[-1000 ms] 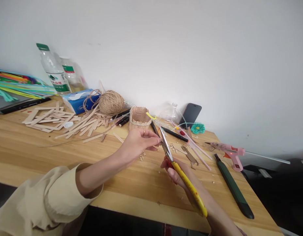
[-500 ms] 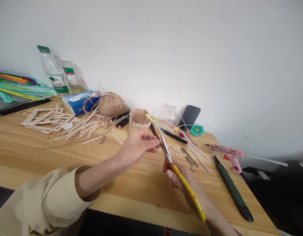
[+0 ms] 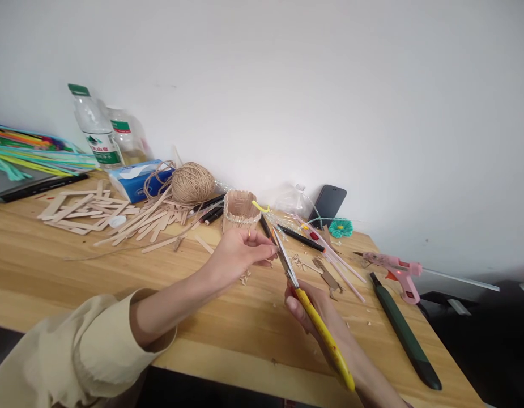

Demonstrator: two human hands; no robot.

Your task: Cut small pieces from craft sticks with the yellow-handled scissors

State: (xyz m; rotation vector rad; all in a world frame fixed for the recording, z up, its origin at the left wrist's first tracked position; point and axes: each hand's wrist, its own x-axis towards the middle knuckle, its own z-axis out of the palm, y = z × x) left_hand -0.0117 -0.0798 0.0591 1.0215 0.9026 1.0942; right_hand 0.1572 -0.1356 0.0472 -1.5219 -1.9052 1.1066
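In my right hand (image 3: 308,309) is a pair of scissors (image 3: 323,328) with a long yellow handle, the blades pointing up and away over the table. My left hand (image 3: 247,252) is closed in a pinch right beside the blades; whatever lies between its fingertips is too small to make out. Just beyond the left hand stands a small basket (image 3: 240,212) made of wooden sticks, with a silvery band around it. A yellow pipe cleaner piece (image 3: 260,207) shows at its right rim.
Loose craft sticks (image 3: 83,209), a twine ball (image 3: 192,182), a tissue pack (image 3: 145,181) and bottles (image 3: 98,130) crowd the left. To the right lie pink straws (image 3: 342,269), a teal flower (image 3: 341,228), a pink glue gun (image 3: 400,269), a dark green tool (image 3: 406,334) and a leaning phone (image 3: 328,205).
The scissors and right hand have shifted very slightly, with the blades still beside the left fingertips. The left hand keeps its pinch. The whole view has dipped a little.
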